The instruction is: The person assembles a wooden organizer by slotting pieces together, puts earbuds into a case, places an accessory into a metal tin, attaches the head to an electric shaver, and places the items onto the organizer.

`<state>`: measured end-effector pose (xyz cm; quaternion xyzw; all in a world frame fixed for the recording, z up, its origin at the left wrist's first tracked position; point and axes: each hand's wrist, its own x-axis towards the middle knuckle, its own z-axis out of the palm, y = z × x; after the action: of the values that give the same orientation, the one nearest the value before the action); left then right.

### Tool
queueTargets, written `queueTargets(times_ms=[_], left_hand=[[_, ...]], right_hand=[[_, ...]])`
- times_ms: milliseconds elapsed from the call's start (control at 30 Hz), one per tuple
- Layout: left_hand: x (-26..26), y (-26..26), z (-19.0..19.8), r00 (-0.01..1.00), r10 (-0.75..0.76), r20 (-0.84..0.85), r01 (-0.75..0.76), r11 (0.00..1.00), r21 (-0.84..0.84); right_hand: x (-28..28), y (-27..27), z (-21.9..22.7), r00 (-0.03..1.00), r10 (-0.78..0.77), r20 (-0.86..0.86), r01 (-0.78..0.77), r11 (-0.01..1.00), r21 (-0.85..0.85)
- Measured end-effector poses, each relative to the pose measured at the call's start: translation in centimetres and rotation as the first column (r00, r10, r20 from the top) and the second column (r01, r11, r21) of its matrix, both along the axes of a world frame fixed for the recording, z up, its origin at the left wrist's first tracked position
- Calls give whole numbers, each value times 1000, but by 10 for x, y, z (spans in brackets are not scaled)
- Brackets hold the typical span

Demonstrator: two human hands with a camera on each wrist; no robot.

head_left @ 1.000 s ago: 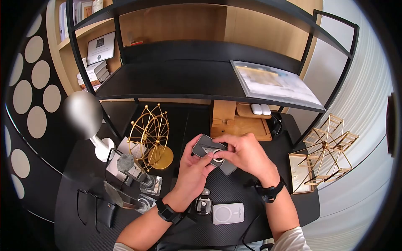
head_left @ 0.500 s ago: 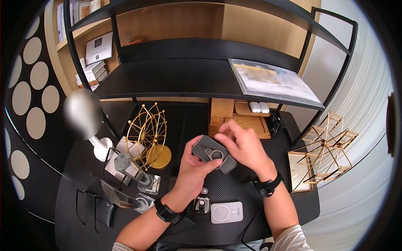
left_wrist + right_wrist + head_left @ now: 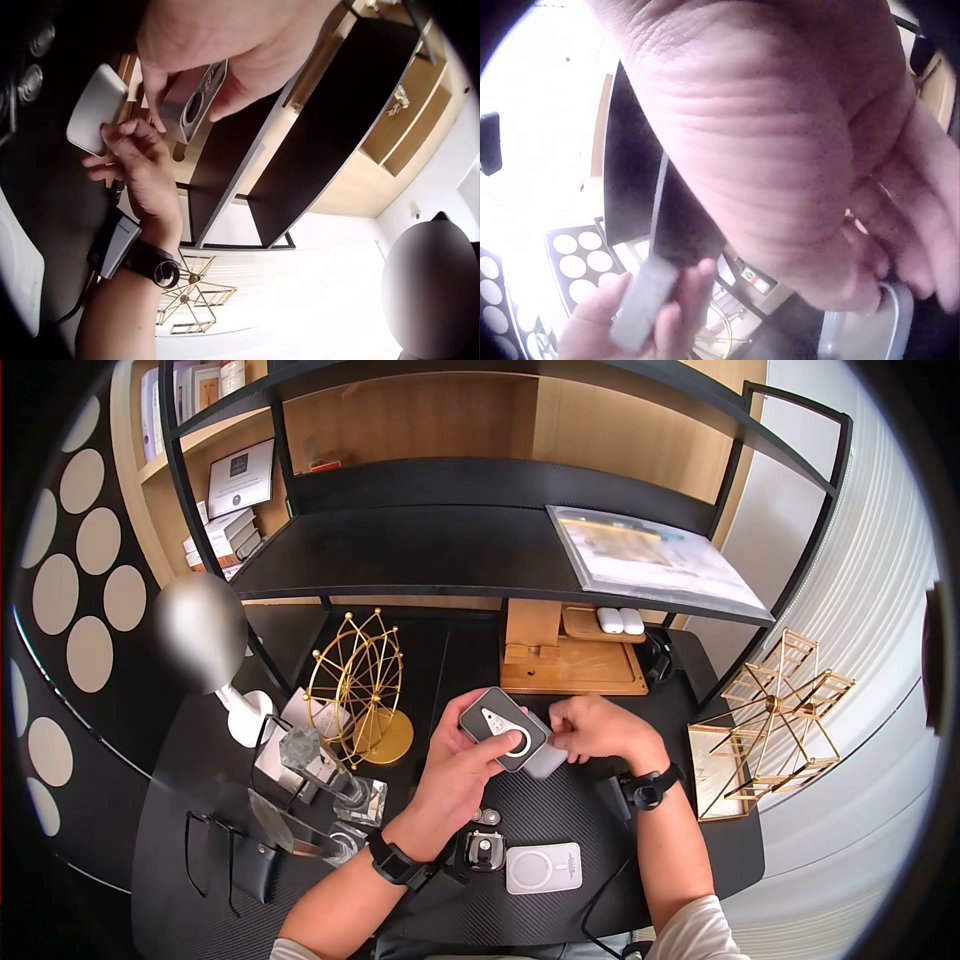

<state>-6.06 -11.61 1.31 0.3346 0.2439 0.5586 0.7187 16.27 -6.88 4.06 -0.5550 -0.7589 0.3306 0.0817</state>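
Observation:
My left hand (image 3: 455, 785) grips a dark grey rounded rectangular case (image 3: 480, 710), its thumb lying across the ring on the face. Beside the ring, a pale triangular piece shows on the same face. Seen in the left wrist view, the case (image 3: 176, 105) is thick, box-like. Just right of it, my right hand (image 3: 605, 730) pinches the edge of a flat grey piece with rounded corners (image 3: 545, 762). That piece (image 3: 90, 112) looks smooth and silvery in the left wrist view. The right wrist view shows fingertips at the rim of a pale piece (image 3: 866, 330).
A white magnetic power bank (image 3: 543, 870), a small black-and-silver device (image 3: 486, 851) and small round metal parts (image 3: 488, 817) lie nearer me. Glass trophies (image 3: 345, 785), a gold wheel ornament (image 3: 385, 735) and glasses (image 3: 205, 820) stand left. Another wheel ornament (image 3: 775, 705) is right, a shelf (image 3: 400, 545) overhead.
My right hand was at the ring on the case, then lifted off it. Now it has come down to the right and pinches the flat grey piece. The left hand keeps its grip.

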Motion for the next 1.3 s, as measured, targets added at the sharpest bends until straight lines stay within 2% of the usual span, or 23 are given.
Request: queueTargets(times_ms=[33,67,100,167,200,267,333,400,467,500,567,600,667,700,733,800,833,900,967,1000,1067,1200,1300], left_hand=[[1,-1,2,1000,4,13,-3,999,-36],[1,-1,3,1000,8,26,-6,997,-72],[1,0,-1,1000,8,25,-6,997,-74],[-1,4,-12,990,56,-128,-60,998,-27],[-1,3,-12,990,54,-129,-58,998,-30],[-1,2,-9,986,74,-149,-81,996,-36],[-1,3,-12,984,84,-154,-92,995,-42],[-1,2,-14,983,95,-160,-104,993,-47],[3,1,-14,971,155,-180,-170,983,-69],[3,1,-13,971,155,-180,-170,983,-68],[4,2,-9,994,107,16,-101,974,-204],[2,2,-6,994,107,17,-101,974,-202],[-5,1,-1,962,-19,271,83,970,-230],[-8,2,-5,961,-27,276,85,976,-200],[-8,4,-8,962,-23,274,80,977,-199],[-5,7,-12,974,115,196,-64,967,-248],[-5,6,-12,973,120,197,-69,967,-247],[-6,5,-13,981,153,115,-132,977,-169],[-5,8,-15,976,177,123,-159,977,-146],[-5,9,-16,971,199,129,-183,975,-123],[-4,6,-16,968,225,110,-214,971,-107],[-1,2,-13,966,252,55,-243,961,-132],[1,-1,-6,979,193,66,-175,962,-211]], right_hand=[[2,-3,6,980,-53,-192,43,998,-53],[4,-5,12,980,-54,-192,44,998,-54],[6,-6,19,972,-27,-233,41,998,53],[6,-13,33,967,17,-255,41,975,219],[4,-17,39,966,15,-256,42,975,217],[-3,-26,48,940,50,-338,92,915,392],[-14,-34,56,940,54,-337,101,899,426],[-23,-38,54,960,98,-264,80,804,589],[-32,-41,50,957,117,-265,73,788,611],[-36,-43,50,977,111,-179,31,764,645],[-46,-46,47,997,82,-2,-58,720,692],[-51,-45,43,992,112,52,-115,687,718],[-60,-49,41,984,141,110,-175,648,741],[-62,-49,40,984,144,109,-176,646,743],[-63,-49,38,977,166,134,-211,647,733],[-63,-47,36,968,194,160,-249,645,723],[-60,-46,37,952,278,131,-285,641,712],[-59,-46,38,928,358,101,-322,634,703],[-61,-48,39,951,309,-6,-180,570,802],[-61,-48,40,952,306,-5,-179,569,803],[-62,-49,42,932,324,-162,-157,764,626],[-56,-47,33,949,309,-64,-217,786,579],[-54,-53,33,962,273,8,-216,743,633]])
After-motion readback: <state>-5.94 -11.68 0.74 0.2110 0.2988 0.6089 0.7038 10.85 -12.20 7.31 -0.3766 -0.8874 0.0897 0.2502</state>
